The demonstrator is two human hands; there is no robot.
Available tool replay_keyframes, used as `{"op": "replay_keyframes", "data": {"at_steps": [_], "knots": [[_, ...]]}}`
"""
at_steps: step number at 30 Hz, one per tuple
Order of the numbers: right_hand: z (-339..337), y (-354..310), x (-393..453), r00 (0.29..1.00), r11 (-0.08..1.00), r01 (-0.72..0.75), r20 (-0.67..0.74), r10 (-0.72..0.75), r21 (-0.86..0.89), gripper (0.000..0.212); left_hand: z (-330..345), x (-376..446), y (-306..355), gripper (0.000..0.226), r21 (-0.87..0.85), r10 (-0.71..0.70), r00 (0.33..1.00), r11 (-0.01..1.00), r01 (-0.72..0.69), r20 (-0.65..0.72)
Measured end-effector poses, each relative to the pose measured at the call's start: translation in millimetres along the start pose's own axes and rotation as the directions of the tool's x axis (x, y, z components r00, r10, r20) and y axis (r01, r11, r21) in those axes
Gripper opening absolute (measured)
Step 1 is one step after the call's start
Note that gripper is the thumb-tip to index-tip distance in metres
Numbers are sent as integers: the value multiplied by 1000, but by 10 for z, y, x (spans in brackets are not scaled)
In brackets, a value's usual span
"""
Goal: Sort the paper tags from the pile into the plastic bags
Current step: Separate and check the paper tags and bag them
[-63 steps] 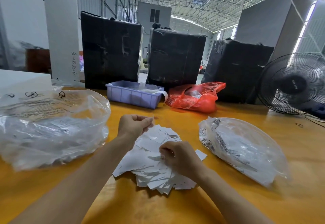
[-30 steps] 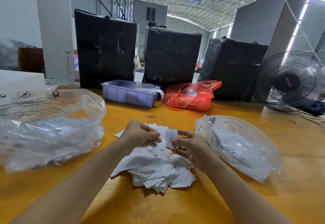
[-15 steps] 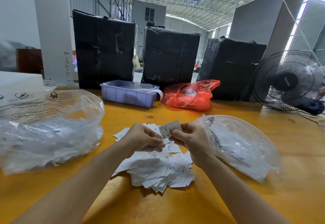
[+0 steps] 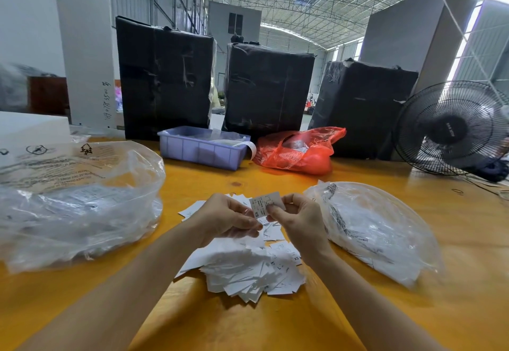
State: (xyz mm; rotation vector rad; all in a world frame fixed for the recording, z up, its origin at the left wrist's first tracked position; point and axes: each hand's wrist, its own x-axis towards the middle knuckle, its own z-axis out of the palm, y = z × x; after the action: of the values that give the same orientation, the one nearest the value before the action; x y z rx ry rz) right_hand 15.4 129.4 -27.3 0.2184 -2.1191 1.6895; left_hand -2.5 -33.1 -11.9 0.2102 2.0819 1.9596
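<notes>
Right hand (image 4: 298, 219) pinches XS tag (image 4: 265, 205) at lower edge, above pile (image 4: 248, 270) on desk (image 4: 275, 323). Left hand (image 4: 228, 218) closed on more tags, count unclear. Paper: light, thin, bendy, probably slides; grip edges. Bags: left bag (image 4: 77, 201), right bag (image 4: 374, 229).

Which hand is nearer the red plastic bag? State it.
Right. The right hand sits almost directly below the red plastic bag; the left hand lies farther off to its left.
</notes>
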Motion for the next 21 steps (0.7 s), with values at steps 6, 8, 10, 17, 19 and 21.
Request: {"op": "replay_keyframes", "data": {"at_steps": [6,8,10,17,19,21], "knots": [[0,-7,6,999,995,47,-6,-47,88,8,-22,-7,-2,23,-75,-16,1000,997,15,-9],[6,3,2,998,996,65,20,-67,61,7,-28,-6,1,25,-92,-20,1000,996,21,6],[15,21,0,996,996,85,26,-84,-11,8,-33,-8,13,26,-95,-30,999,995,32,22],[26,51,5,991,987,127,-21,-130,-96,12,-29,-25,29,18,-141,-42,996,989,52,73],[28,55,8,992,988,122,-27,-125,-91,11,-27,-24,29,20,-137,-34,997,990,42,64],[30,53,8,992,989,120,-28,-123,-90,10,-24,-26,31,16,-127,-23,998,991,30,53]]}}
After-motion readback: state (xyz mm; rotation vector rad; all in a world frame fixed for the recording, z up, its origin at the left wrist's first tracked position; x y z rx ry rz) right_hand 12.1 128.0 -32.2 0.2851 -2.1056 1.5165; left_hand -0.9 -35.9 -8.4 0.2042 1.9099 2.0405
